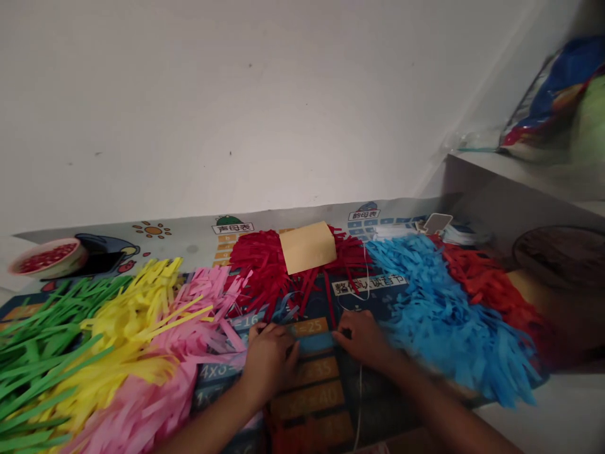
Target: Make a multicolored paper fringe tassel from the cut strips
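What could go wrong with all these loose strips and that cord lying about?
The white cord runs close by the right hand, so it might snag on the fingers. The blue strip between that hand and the left hand looks thin and could crease or tear if pulled hard. Green strips already lie across the yellow ones, so those colours could get mixed up.
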The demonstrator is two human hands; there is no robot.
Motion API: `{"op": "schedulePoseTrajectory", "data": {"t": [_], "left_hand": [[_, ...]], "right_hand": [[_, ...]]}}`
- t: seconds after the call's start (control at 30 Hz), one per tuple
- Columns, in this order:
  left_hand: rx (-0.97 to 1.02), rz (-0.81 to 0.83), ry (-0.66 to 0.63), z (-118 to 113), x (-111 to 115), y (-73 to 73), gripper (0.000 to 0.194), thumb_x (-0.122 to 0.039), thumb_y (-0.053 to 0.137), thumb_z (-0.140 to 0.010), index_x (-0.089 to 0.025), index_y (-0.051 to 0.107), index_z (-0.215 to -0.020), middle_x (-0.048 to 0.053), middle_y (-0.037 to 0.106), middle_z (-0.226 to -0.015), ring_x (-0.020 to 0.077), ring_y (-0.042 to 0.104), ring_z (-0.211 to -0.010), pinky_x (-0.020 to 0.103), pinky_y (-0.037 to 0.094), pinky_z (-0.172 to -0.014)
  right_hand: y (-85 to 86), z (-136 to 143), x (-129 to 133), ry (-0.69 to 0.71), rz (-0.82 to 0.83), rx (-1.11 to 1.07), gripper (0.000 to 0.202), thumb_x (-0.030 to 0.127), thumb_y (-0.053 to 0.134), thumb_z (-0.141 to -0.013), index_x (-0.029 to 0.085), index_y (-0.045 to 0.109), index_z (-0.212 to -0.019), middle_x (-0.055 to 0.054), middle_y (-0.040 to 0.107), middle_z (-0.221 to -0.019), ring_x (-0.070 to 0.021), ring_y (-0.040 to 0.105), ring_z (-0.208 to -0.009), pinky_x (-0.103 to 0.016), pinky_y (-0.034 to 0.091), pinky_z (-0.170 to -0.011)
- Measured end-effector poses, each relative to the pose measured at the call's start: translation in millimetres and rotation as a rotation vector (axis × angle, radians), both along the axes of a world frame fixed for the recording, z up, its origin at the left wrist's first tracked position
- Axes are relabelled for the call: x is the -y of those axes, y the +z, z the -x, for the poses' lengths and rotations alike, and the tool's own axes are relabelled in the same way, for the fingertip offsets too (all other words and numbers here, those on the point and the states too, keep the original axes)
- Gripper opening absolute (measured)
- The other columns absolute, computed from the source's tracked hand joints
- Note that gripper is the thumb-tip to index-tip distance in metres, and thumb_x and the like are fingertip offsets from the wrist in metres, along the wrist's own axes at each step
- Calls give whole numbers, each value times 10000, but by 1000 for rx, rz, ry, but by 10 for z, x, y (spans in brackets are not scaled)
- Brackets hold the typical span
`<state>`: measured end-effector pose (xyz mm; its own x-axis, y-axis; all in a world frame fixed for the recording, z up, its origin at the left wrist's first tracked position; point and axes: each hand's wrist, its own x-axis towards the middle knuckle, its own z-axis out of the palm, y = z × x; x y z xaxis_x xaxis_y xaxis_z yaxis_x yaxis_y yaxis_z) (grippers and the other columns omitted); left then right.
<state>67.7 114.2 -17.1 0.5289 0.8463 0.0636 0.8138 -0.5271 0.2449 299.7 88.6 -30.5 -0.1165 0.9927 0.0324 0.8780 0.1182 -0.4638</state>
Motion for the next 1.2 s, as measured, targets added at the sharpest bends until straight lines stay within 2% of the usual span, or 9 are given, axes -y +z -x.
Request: {"op": "schedulePoseTrajectory", "data": {"t": [0.23,0.33,0.47,0.53,0.6,0.7,0.83,1.0,1.2], "left_hand": [[-40,-8,11,-67,-24,-5,193,-241,547,-866,-199,694,-749,59,702,-791,247,603,-851,472,344,-869],[-55,-59,-10,-45,-37,-8,94,-193,597,-843,-206,687,-868,60,694,-868,248,586,-899,485,336,-918],[-144,-185,-249,-9,-46,-11,93,-189,622,-854,-258,684,-841,27,679,-918,250,549,-978,539,242,-1022],[-182,-215,-302,-20,-18,10,67,-225,623,-852,-243,687,-841,45,672,-914,266,531,-1001,558,205,-1049],[-196,-224,-313,-56,26,44,101,-267,612,-849,-215,697,-867,67,666,-898,281,521,-1015,561,187,-1069],[-188,-228,-298,-125,76,81,189,-326,583,-857,-189,712,-874,87,663,-889,299,523,-1016,567,196,-1073],[-164,-236,-262,-154,62,46,143,-187,577,-844,-204,719,-850,86,677,-886,297,537,-1015,548,236,-1062],[-76,-240,-256,39,44,-118,168,-139,598,-861,-261,704,-910,31,709,-944,261,560,-1026,515,248,-1052],[138,-157,-188,236,50,-109,160,-210,624,-872,-343,713,-869,-40,730,-877,223,586,-935,521,240,-1004]], "right_hand": [[-51,0,-35,-39,-2,66,199,262,664,-831,177,612,-659,7,655,-756,-164,600,-748,-308,307,-735],[9,-19,30,-76,-68,113,108,262,673,-836,180,633,-778,-27,660,-842,-203,592,-821,-340,319,-765],[26,15,205,221,-318,233,49,248,669,-869,246,647,-913,-32,673,-976,-259,532,-1007,-459,251,-930],[-37,46,243,373,-384,289,61,201,623,-906,255,647,-919,-19,680,-929,-239,529,-986,-477,223,-974],[-112,70,214,407,-392,320,102,154,602,-910,243,647,-931,-22,678,-907,-227,528,-976,-470,220,-996],[-143,97,100,368,-360,327,98,132,607,-893,219,646,-867,-25,667,-860,-213,535,-925,-437,272,-951],[-47,175,28,305,-361,322,57,231,654,-874,202,634,-918,-53,667,-932,-235,529,-934,-437,296,-886],[-98,131,111,381,-362,289,57,208,594,-922,224,636,-887,-22,679,-903,-208,532,-903,-405,295,-856],[-146,-50,112,244,-225,164,90,207,591,-921,225,651,-857,-20,661,-917,-200,537,-918,-370,289,-852]]}}
